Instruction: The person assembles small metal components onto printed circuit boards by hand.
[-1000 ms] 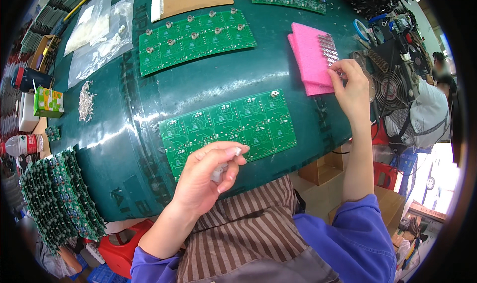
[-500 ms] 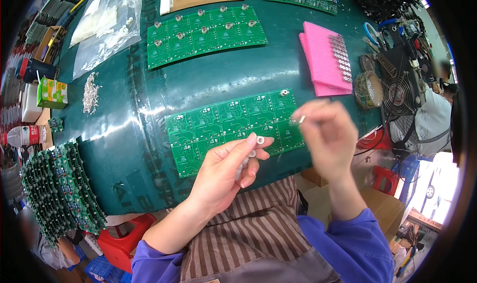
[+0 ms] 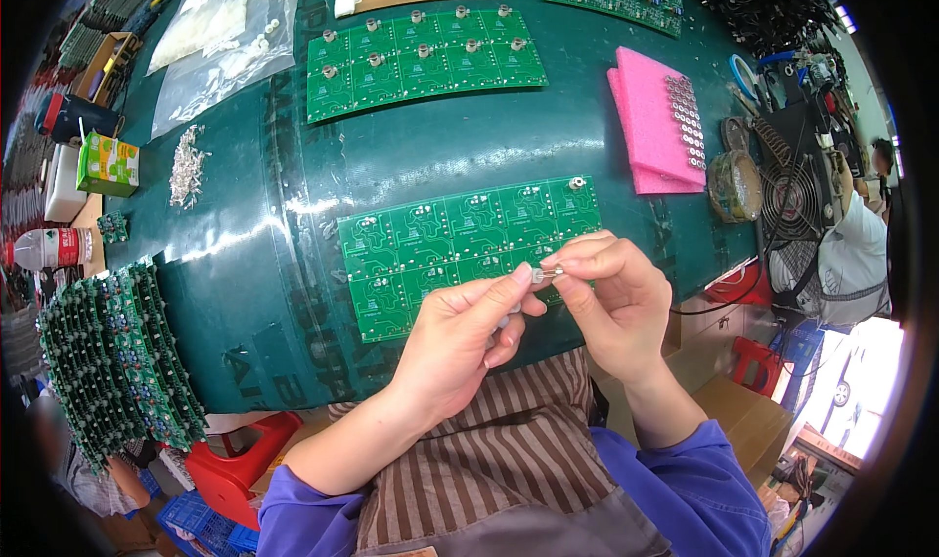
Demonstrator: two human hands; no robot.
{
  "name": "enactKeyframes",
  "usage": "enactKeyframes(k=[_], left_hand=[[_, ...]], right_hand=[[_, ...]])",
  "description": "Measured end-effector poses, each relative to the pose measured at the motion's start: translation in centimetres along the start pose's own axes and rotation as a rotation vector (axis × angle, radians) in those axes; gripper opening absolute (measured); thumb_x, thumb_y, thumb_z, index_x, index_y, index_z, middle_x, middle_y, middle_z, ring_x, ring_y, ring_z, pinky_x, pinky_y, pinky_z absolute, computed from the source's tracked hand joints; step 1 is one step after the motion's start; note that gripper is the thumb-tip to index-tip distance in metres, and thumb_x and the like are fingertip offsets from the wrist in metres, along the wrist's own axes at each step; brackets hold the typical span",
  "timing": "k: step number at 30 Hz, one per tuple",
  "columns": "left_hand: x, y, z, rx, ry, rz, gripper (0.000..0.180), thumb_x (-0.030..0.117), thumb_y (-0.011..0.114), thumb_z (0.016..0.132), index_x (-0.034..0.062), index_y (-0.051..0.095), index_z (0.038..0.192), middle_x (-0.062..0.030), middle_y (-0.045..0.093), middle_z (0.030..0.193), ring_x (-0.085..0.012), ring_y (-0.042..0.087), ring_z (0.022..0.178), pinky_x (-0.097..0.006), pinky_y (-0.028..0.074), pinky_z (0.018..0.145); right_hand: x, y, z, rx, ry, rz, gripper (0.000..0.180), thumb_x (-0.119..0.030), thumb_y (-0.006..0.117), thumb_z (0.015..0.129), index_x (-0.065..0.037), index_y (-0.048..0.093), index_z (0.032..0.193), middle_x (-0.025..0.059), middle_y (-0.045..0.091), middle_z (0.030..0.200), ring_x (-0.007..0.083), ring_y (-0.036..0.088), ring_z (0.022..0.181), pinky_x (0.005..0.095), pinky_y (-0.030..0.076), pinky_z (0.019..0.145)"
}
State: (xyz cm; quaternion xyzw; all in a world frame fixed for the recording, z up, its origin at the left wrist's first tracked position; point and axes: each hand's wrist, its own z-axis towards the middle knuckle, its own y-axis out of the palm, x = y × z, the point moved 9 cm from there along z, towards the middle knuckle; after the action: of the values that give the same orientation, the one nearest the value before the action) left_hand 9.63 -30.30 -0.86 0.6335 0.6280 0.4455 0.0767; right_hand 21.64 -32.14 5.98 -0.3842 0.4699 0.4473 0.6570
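Between the thumb and fingertips of my left hand (image 3: 455, 327) is a small white ring-shaped spacer (image 3: 537, 276). More white pieces sit partly hidden in the curled fingers below. My right hand (image 3: 621, 308) pinches a tiny component with thin wire leads (image 3: 554, 272), its leads meeting the spacer; whether they run through it I cannot tell. Both hands are over the lower right part of a green circuit board panel (image 3: 391, 264), covering some of it. One round metal component (image 3: 577, 182) stands at that panel's far right corner.
Behind lies another green panel (image 3: 425, 73) with several round metal components upright on it. Pink foam (image 3: 646, 117) at the right holds rows of metal components. At the left are plastic bags of white parts (image 3: 230, 63), a pile of tiny parts (image 3: 186, 171) and stacked circuit boards (image 3: 147, 352).
My right hand has moved left and closer, bringing the leaded component to the spacer in my left hand. The whole view has shifted slightly.
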Motion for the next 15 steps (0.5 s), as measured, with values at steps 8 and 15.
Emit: enactKeyframes(k=[8,15], left_hand=[[0.2,-0.2,0.1,-0.022,0.019,-0.013,0.026,0.024,0.061,0.089,-0.0006,0.065,0.096,-0.0036,0.059,0.075,-0.0037,0.04,0.052,-0.018,0.028,0.043],[0.3,-0.1,0.0,0.017,0.039,0.039,0.028,0.018,0.054,0.092,-0.0053,0.06,0.106,-0.0032,0.058,0.08,-0.0053,0.044,0.057,-0.02,0.033,0.046]], right_hand=[[-2.0,0.6,0.8,-0.049,-0.173,-0.332,0.013,0.004,0.07,0.07,-0.003,0.065,0.079,0.0087,0.067,0.086,0.0221,0.064,0.081,0.0305,0.049,0.072],[-2.4,0.2,3.0,-0.039,-0.281,-0.523,0.015,0.006,0.069,0.068,-0.003,0.064,0.078,0.0074,0.066,0.08,0.0219,0.063,0.077,0.0305,0.049,0.068]])
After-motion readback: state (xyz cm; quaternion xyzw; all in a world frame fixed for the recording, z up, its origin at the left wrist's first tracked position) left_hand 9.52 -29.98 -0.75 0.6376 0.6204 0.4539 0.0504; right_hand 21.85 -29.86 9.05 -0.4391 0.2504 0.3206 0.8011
